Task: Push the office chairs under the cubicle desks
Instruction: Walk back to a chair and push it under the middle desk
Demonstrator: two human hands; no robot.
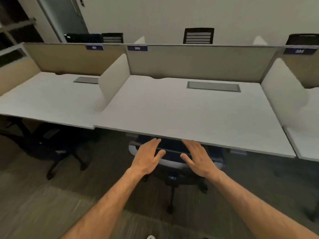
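Both hands were seen held flat over the chair in front of the middle desk, with fingers straight and spread and nothing gripped. The left hand and the right hand were set side by side, a gap being left between them over the top of the chair's back; whether the palms were pressed on the back or held just above it could not be told. The chair's dark back, rimmed in a pale frame, was found right at the desk's front edge, its forward part hidden beneath the top, while its base and castors were left out on the carpet. The fingertips of both hands were placed almost at that front edge. A second chair was seen tucked under the left desk, its legs reaching out past the desk edge onto the floor. Open carpet was left between the two chairs and towards the viewer. The desks were parted by short side screens and backed by a long panel bearing number plates. Beyond the panel, the tops of further chair backs were visible against the wall.
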